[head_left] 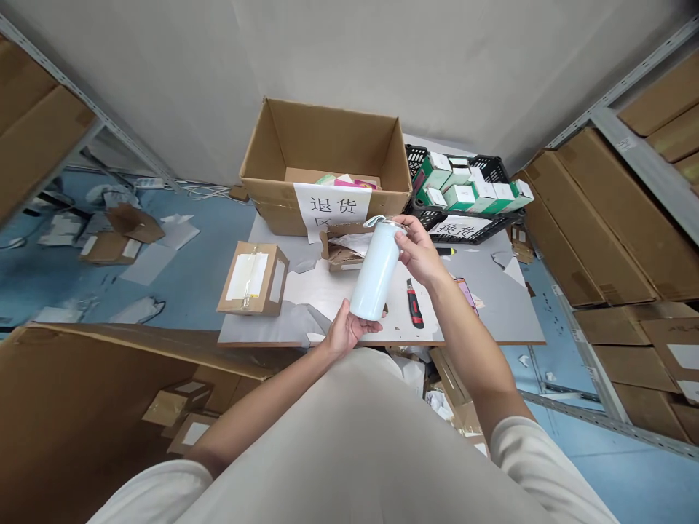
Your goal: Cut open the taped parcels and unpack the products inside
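On the left, a deep cardboard carton [49, 422] holds smaller boxes [169, 407], and on the gray table [507, 313] sits a taped shipping box [254, 280]. Farther back stands a large open box [278, 207] with a paper sign [333, 207] on its front; a small opened carton [342, 265] with crumpled wrapping is just in front of it. The left hand [353, 329] cradles the base of a pale blue bottle [376, 273], which is held tilted above the table's near side, its carry loop [374, 220] at the top; the right hand [416, 249] grips it near the lid. The smooth cylinder could slide if the left palm drew away, leaving only those upper fingers, and a loose lid would make that worse, though its tightness cannot be told. A utility knife [414, 304] lies beside the right forearm; a low sweep could knock it or the smartphone [466, 295] off the near edge. Behind, a black plastic crate [418, 156] holds green-and-white boxes [459, 195]; shelved cartons [606, 218] flank the right.
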`<state>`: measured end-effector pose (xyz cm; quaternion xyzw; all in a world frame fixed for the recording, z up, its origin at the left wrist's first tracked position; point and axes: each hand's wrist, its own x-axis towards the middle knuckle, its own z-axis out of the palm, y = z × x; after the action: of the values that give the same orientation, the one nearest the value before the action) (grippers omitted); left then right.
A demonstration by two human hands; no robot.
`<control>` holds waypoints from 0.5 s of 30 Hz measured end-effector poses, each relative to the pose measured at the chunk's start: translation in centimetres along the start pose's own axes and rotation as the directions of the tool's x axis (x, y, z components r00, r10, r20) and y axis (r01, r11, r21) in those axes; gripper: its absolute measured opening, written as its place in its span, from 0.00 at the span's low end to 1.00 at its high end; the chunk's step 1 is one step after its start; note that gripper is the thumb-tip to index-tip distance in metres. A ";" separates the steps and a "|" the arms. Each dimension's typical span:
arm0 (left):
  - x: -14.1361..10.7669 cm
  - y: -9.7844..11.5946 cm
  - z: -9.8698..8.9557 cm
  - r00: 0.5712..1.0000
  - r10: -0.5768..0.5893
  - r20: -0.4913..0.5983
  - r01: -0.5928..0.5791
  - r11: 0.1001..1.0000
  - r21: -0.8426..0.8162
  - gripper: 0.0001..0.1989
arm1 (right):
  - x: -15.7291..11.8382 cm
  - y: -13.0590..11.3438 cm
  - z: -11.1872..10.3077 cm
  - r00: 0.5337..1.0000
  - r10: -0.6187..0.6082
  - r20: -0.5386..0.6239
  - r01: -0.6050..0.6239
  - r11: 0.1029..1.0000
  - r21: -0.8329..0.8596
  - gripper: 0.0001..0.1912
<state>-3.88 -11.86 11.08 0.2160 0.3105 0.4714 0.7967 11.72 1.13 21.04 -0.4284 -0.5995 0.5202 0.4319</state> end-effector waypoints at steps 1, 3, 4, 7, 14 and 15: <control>0.0 -0.1 0.0 1.000 0.000 -0.009 0.000 1.000 0.009 0.38 | 0.0 0.2 0.0 1.000 0.009 -0.014 -0.009 1.000 0.017 0.20; 0.0 -0.2 -0.1 0.998 0.036 -0.045 -0.034 0.999 0.036 0.36 | 0.1 0.4 -0.1 0.999 0.026 -0.034 -0.025 0.999 0.045 0.21; 0.0 -0.2 -0.2 0.996 0.071 -0.060 -0.068 0.996 0.053 0.35 | 0.1 0.5 -0.2 0.999 0.029 -0.038 -0.027 0.998 0.055 0.22; 0.3 -0.3 -0.5 0.967 0.234 -0.105 -0.216 0.964 0.156 0.37 | 0.2 0.7 -0.4 0.999 0.003 -0.042 0.000 0.997 0.074 0.23; 0.6 -0.4 -0.6 0.887 0.416 -0.200 -0.339 0.881 0.328 0.35 | 0.4 1.2 -1.0 0.991 -0.115 -0.070 0.113 0.993 -0.027 0.28; 0.5 -0.3 -0.5 0.902 0.390 -0.188 -0.333 0.903 0.272 0.33 | 0.4 1.2 -1.3 0.990 -0.132 -0.049 0.130 0.990 -0.049 0.30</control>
<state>-3.83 -11.49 10.38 0.3039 0.4110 0.5946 0.6207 12.98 1.92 20.00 -0.4113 -0.6265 0.4654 0.4708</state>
